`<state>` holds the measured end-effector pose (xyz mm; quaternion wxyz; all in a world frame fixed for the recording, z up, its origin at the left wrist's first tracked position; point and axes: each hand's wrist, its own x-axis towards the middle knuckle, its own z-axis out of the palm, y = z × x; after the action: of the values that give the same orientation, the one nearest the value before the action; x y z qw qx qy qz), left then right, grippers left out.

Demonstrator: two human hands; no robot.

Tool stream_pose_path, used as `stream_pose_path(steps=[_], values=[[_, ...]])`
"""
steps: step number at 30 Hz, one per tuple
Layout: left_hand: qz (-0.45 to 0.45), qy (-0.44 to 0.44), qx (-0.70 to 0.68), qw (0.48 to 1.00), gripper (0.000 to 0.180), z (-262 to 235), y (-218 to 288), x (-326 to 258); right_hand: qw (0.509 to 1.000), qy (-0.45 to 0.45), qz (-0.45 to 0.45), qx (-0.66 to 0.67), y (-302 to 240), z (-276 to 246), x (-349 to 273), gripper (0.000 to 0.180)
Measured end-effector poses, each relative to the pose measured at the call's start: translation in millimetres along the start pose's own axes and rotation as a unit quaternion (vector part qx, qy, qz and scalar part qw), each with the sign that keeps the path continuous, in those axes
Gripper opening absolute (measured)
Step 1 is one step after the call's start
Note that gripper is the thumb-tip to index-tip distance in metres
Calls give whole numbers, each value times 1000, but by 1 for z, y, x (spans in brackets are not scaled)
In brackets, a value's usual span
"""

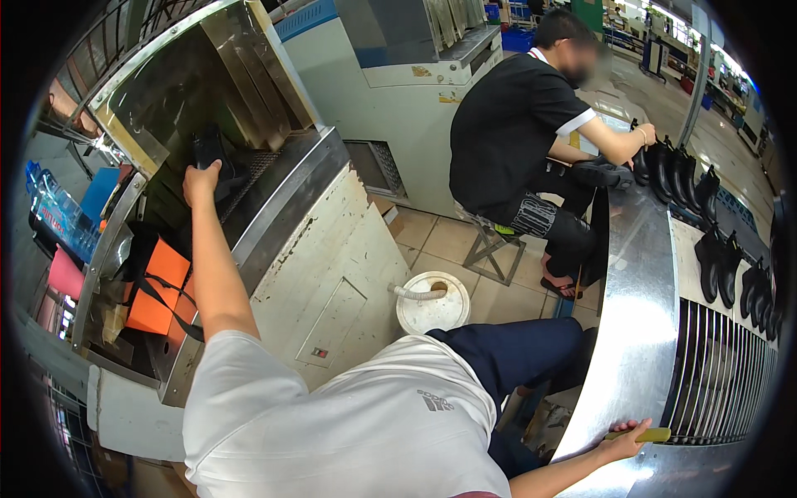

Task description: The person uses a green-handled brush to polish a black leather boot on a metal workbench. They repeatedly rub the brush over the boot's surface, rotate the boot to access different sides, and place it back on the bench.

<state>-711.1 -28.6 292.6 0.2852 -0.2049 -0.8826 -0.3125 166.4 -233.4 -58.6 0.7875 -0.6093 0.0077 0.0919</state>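
Observation:
My left arm reaches out to the left, and my left hand (201,183) is closed on a black boot (211,146) inside the open chamber of a metal machine (286,203). The boot stands at the strip-curtain opening, over a dark mesh belt; its lower part blends into the shadow. Down at the lower right, my right hand (624,441) wraps round a yellow-green handle (656,435), whose working end is hidden. That hand is over the steel edge of a conveyor table (633,332), beside its metal rollers (722,382).
A co-worker (515,133) sits on a folding stool ahead, handling a black shoe (601,173). Black boots (710,261) line the conveyor. A white bucket (432,307) with a hose stands on the floor. Orange boxes (158,290) and a water bottle (62,216) are at left.

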Motion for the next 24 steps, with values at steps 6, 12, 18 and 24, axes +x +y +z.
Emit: stream_pose_path(steps=[6, 12, 18, 24], values=[[-44, -162, 13, 986, 72, 30, -31, 122, 1000, -2, 7, -22, 7, 1, -1, 36], [-74, -191, 132, 970, 83, -10, -14, 81, 999, -5, 4, -34, 1, 3, -4, 36], [-71, -189, 187, 961, 94, 21, -67, 93, 998, 13, -14, -58, 3, 3, 2, 39], [-200, -213, 175, 940, 98, 52, -133, 138, 998, 4, 4, -70, 17, -5, 7, 36]])
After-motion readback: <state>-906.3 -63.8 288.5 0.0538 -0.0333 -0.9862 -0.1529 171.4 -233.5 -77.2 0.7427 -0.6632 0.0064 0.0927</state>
